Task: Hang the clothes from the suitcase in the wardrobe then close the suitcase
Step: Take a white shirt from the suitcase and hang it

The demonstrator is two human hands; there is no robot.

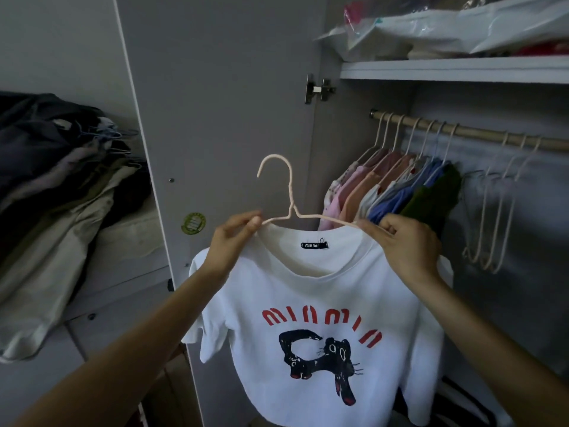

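Note:
A white T-shirt (311, 291) with red lettering and a black cat print hangs in front of me on a pale wire hanger (288, 192). My left hand (237, 238) pinches the hanger's left arm together with the shirt's collar. My right hand (406, 241) grips the hanger's right arm at the shirt's shoulder. The hook points up and left, below the wardrobe's wooden rail (480, 132). The suitcase is out of view.
Several shirts (397, 186) hang at the rail's left end, and empty hangers (495, 211) hang to their right. The open wardrobe door (221, 103) stands at the left. A shelf (455, 69) above holds bagged items. A pile of clothes (52, 195) lies at far left.

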